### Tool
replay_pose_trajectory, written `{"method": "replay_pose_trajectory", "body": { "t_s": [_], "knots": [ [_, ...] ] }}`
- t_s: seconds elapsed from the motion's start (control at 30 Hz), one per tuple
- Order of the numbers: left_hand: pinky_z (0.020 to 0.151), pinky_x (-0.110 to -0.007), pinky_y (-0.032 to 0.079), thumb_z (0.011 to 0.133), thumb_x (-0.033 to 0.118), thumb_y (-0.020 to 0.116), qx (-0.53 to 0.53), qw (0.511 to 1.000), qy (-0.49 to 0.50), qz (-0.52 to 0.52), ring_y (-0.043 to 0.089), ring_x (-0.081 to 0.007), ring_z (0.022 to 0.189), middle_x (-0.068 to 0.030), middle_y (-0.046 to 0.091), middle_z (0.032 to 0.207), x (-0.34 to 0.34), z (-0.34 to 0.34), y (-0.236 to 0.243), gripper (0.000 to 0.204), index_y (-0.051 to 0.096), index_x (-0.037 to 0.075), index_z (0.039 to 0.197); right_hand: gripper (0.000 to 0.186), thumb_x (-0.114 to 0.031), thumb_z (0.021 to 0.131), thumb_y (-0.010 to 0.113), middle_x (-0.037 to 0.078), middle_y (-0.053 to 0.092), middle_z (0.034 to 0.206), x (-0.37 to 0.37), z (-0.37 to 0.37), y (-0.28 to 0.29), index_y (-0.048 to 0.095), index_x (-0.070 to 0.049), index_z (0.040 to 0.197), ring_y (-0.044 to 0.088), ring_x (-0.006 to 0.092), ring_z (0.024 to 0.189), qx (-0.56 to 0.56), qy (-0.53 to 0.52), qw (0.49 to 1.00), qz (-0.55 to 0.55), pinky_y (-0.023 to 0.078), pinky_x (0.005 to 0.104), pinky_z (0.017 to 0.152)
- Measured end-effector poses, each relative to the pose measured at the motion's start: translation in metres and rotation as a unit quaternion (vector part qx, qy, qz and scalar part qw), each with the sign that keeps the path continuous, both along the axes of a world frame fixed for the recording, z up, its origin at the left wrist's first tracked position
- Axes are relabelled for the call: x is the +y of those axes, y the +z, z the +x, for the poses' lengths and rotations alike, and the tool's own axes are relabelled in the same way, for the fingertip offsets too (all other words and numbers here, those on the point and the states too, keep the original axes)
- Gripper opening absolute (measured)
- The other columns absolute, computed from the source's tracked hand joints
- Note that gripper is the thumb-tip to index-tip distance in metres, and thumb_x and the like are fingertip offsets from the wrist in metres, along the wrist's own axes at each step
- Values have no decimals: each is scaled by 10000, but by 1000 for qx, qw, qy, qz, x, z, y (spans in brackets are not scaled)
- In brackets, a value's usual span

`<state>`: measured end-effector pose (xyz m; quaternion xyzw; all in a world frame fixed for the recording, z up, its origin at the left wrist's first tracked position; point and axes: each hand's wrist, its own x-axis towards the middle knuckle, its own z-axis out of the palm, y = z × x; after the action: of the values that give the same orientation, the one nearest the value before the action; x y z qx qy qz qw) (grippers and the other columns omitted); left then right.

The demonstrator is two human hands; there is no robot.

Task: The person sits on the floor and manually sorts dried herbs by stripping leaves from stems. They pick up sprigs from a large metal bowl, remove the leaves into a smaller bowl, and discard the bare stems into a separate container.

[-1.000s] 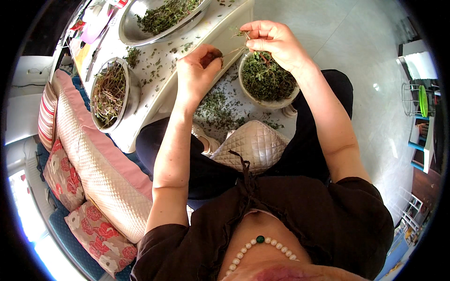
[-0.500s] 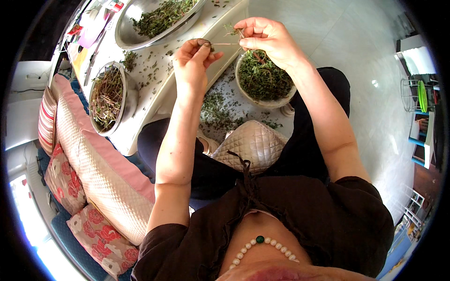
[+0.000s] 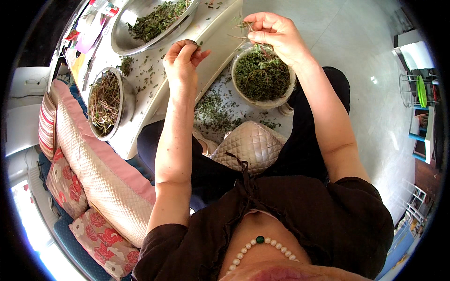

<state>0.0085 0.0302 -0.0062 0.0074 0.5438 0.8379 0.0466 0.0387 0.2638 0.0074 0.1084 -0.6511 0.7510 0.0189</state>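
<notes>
My right hand (image 3: 277,38) is closed on a thin sprig (image 3: 243,29), whose stems stick out to the left of the fingertips. It hovers over the far side of a pale round tub (image 3: 239,96) full of small green leaves (image 3: 262,77). Over the table's edge, my left hand (image 3: 180,65) is pinched closed, with a dark scrap of leaves (image 3: 193,43) showing at thumb and forefinger. A wide steel basin (image 3: 121,43) with picked greens (image 3: 157,21) stands beyond it. Nearer on the left, a steel bowl (image 3: 126,100) holds reddish-brown stems (image 3: 104,103).
Loose leaves (image 3: 149,70) lie scattered on the white table (image 3: 140,100), and more (image 3: 213,112) lie on the floor between my legs. A quilted cushion (image 3: 251,145) is at my knees. A sofa with cushions (image 3: 105,239) runs along the left.
My hands have drawn apart, the left one moving left and the right one slightly right and away. The stem stretched between them before no longer joins them.
</notes>
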Motion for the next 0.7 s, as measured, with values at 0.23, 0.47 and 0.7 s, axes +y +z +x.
{"method": "replay_pose_trajectory", "body": {
  "t_s": [0.23, 0.47, 0.7],
  "knots": [
    [850, -262, 449, 769, 0, 581, 280, 879, -27, -385, 600, -168, 931, -86, 627, 1039, 30, 16, -12, 222, 630, -3, 986, 308, 0, 797, 653, 39, 638, 806, 1, 3, 2, 594, 9, 1100, 612, 104, 743, -42, -5, 999, 10, 488, 215, 643],
    [671, -240, 482, 774, 15, 636, 275, 878, -27, -392, 600, -115, 775, -37, 639, 897, 43, 31, 5, 174, 655, 34, 945, 322, -20, 788, 670, 38, 635, 794, -10, 0, -8, 591, 23, 1097, 605, 100, 721, -54, 13, 998, 13, 489, 223, 619],
    [642, -236, 484, 800, 33, 626, 274, 862, -13, -426, 591, -83, 673, -60, 658, 766, 28, 26, 8, 103, 654, 5, 895, 325, 0, 775, 644, 51, 642, 812, -21, 0, -5, 594, 32, 1095, 604, 109, 706, -44, 23, 997, 53, 494, 231, 625]
  ]
}}
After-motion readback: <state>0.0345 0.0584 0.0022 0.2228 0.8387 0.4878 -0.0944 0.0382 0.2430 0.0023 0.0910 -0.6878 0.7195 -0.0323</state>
